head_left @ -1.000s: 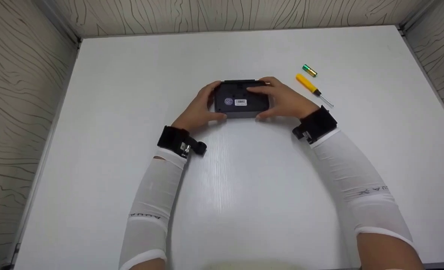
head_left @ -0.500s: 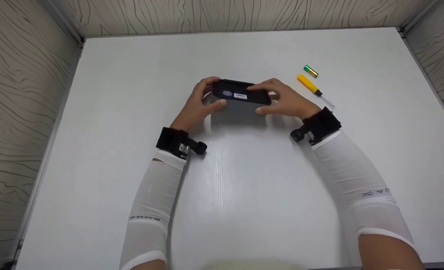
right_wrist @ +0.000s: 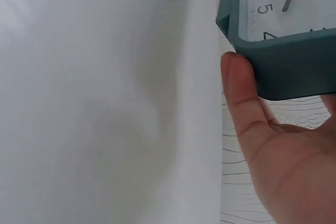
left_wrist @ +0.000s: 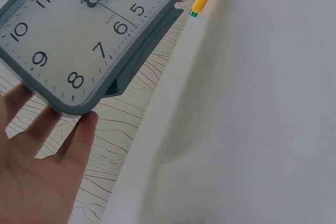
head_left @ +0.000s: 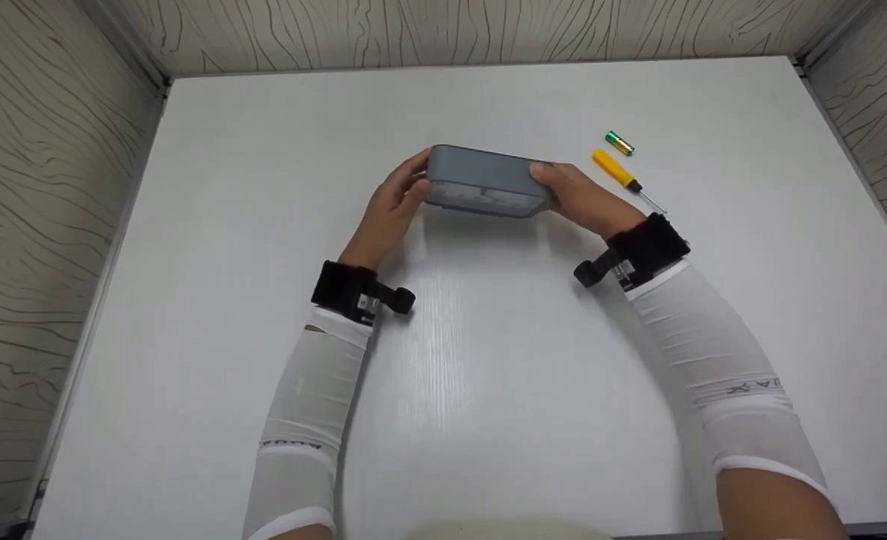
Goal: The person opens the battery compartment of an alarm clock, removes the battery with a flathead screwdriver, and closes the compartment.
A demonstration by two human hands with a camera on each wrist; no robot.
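A blue-grey alarm clock (head_left: 485,169) is held in the air above the white table by both hands, its long side turned upward in the head view. Its white dial with dark numerals and hands shows in the left wrist view on the clock (left_wrist: 79,40). My left hand (head_left: 383,210) pinches the clock's left end between thumb and fingertips. At the other end, my right hand (head_left: 582,199) grips it, thumb on the blue-grey casing. In the right wrist view, the thumb of the right hand (right_wrist: 283,145) touches a corner; the other fingers are mostly hidden.
Right of the clock, a yellow-handled screwdriver (head_left: 623,176) lies on the white table (head_left: 488,375). Just beyond it lies a green and gold battery (head_left: 620,142). Panels with a wood-line pattern (head_left: 458,34) stand along the back and sides.
The clock has been raised and turned over in both hands. Its black back with labels faced up earlier; now the casing's side and the dial edge face the head camera.
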